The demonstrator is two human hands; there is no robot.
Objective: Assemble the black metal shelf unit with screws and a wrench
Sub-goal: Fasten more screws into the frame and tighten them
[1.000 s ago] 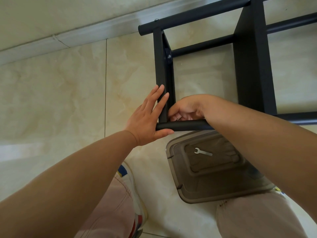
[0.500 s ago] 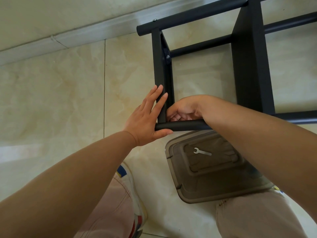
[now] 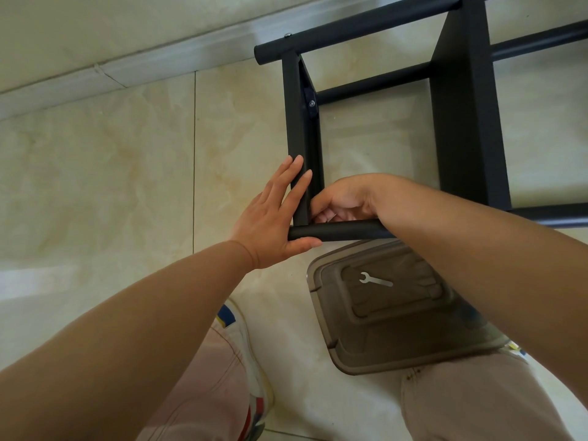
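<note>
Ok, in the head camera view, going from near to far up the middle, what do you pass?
Trouser knees → clear plastic bin → wrench lying on it → near black tube of the shelf frame → screw on the upright → far black tube → baseboard.

The left hand (image 3: 270, 214) is held flat, fingers straight and together, thumb spread below; the right hand (image 3: 342, 202) is curled inward, its fingertips hidden; both forearms are stretched forward, the right wrist bent.
</note>
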